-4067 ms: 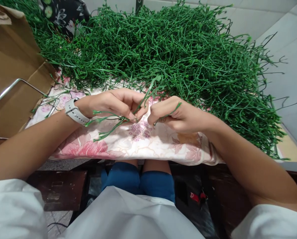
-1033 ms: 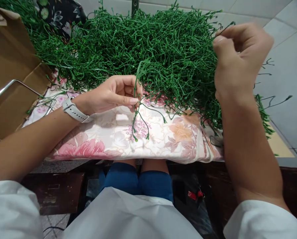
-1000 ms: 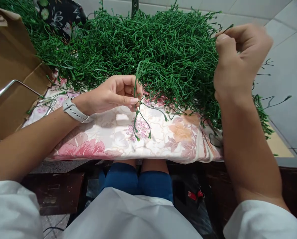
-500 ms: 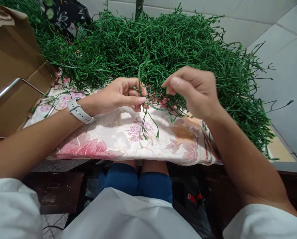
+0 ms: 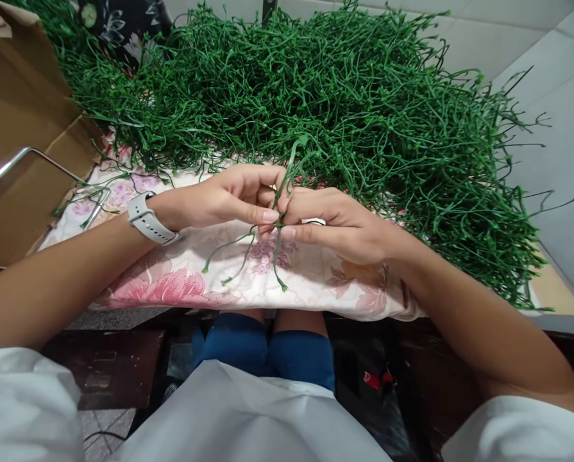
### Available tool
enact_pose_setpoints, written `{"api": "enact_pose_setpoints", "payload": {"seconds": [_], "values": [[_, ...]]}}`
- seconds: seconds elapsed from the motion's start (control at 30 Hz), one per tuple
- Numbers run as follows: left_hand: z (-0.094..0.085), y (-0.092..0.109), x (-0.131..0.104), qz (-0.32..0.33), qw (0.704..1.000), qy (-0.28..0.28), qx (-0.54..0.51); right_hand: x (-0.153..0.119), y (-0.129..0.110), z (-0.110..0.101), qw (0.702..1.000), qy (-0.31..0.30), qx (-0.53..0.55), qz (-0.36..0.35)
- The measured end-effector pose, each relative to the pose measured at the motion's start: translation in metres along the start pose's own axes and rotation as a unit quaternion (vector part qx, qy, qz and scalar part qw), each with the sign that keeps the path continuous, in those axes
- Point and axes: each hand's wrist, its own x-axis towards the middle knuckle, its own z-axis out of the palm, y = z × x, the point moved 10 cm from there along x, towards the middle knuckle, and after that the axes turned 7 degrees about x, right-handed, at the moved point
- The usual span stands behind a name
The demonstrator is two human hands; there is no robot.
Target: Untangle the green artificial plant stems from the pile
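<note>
My left hand pinches a green plastic stem between thumb and fingers, above the floral cloth. My right hand meets it fingertip to fingertip, its thumb and forefinger closed on the same stem at the joint. The stem's upper part leans up and right, and several thin branches with small tips hang below the fingers. Behind both hands lies a large heap of green stems. The fingertips partly hide the joint.
At the left stands an open cardboard box with a bent metal rod in front. A dark floral fabric lies at the back left. White tiled wall rises behind and to the right.
My right hand has moved left and down to the stem and closed on it beside my left hand. The stem's top now leans right and its lower branches have spread left.
</note>
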Motion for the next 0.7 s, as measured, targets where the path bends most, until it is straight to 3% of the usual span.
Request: {"api": "enact_pose_setpoints", "payload": {"seconds": [0.17, 0.33, 0.43, 0.5, 0.57, 0.7], "values": [[0.008, 0.010, -0.003, 0.004, 0.999, -0.036, 0.007, 0.001, -0.011, 0.003, 0.998, -0.037, 0.040, -0.031], [-0.014, 0.013, -0.004, 0.001, 0.997, 0.062, 0.044, 0.000, -0.014, -0.009, 0.998, -0.001, 0.045, -0.033], [-0.020, 0.005, -0.005, -0.012, 0.996, 0.080, 0.026, -0.004, -0.019, -0.020, 0.998, 0.041, 0.037, -0.039], [-0.024, 0.000, -0.005, -0.017, 0.995, 0.093, 0.009, -0.007, -0.020, -0.033, 0.995, 0.092, 0.026, -0.031], [-0.029, -0.002, -0.005, -0.016, 0.993, 0.113, -0.005, -0.014, -0.019, -0.057, 0.983, 0.184, -0.003, -0.019], [-0.034, -0.001, -0.005, -0.010, 0.990, 0.138, -0.034, -0.043, -0.016, -0.119, 0.909, 0.393, -0.135, -0.007]]}}
